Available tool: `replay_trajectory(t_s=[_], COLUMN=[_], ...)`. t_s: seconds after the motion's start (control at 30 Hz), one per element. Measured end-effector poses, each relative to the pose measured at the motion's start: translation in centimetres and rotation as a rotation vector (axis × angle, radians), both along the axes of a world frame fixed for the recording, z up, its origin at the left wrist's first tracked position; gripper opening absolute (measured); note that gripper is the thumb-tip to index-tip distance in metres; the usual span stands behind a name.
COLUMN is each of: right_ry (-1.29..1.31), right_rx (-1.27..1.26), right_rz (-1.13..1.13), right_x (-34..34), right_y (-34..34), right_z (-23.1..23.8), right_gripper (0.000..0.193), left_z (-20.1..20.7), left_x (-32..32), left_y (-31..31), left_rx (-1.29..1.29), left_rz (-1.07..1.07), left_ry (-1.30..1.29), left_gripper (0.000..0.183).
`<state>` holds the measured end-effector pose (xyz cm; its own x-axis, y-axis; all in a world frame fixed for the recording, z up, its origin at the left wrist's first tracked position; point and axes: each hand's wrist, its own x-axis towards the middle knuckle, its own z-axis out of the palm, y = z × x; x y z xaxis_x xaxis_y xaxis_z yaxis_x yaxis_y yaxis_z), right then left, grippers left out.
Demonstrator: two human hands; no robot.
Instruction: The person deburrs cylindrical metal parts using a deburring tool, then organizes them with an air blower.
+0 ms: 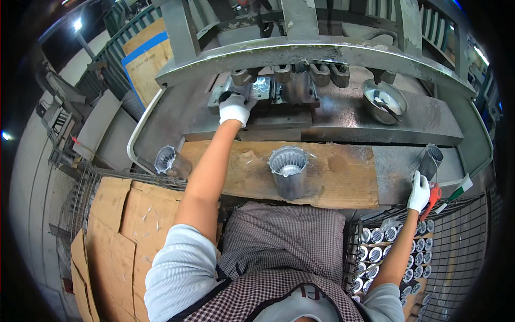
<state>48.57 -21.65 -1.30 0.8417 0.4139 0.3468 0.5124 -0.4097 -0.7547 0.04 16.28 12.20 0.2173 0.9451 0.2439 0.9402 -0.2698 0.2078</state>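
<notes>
My left hand point(235, 110), in a white glove, reaches forward to the metal fixture point(262, 88) on the machine bed. Its fingers close around a dark rounded piece there, mostly hidden by the glove. At the far right, my right hand point(419, 193), also gloved, has its fingers closed at the lower side of a grey metal cup point(431, 161). Upright on the board in front of me stands a second metal cup point(289, 177), ribbed inside with a ragged rim. Left of my left forearm, another such cup point(173, 162) leans outward.
A steel bowl point(385, 102) holding pale liquid and a brush-like tool sits on the bed. Above, a heavy machine beam point(316, 53) spans the bed. Red-handled tool point(432, 201) hangs beside the wire basket point(461, 236) of stacked round parts. Cardboard point(115, 252) lies at left.
</notes>
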Motion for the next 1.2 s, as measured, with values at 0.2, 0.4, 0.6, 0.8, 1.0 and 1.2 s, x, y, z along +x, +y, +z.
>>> replay_trajectory(t_s=[0.2,0.4,0.6,0.8,1.0,1.2], right_ry=[0.016,-0.453,-0.349,-0.01,0.134,0.331], right_rx=[0.006,0.003,0.225,-0.41,0.177,-0.183], right_rz=[0.052,-0.009,-0.356,-0.246,0.2,0.751], right_x=[0.4,1.0,4.0,11.0,2.9,-22.1], right_y=[0.5,-0.8,-6.3,-7.1,-4.7,-3.5], right_z=[0.4,0.6,2.9,-1.9,2.6,6.8], right_gripper=[0.046,0.038,0.079,0.118,0.066,0.053], left_z=[0.2,1.7,-4.7,-11.3,-2.1,-2.7], left_x=[0.1,0.4,-2.6,4.9,5.3,5.4], left_y=[-0.4,-3.0,-10.7,-20.0,-21.4,-22.1], left_rx=[0.327,0.127,0.403,-0.103,0.129,0.112], left_rz=[-0.035,0.021,-0.005,-0.491,-0.59,-0.643], left_ry=[0.428,0.357,-0.465,-1.211,-0.271,-0.036], left_gripper=[0.052,0.07,0.035,0.104,0.081,0.067])
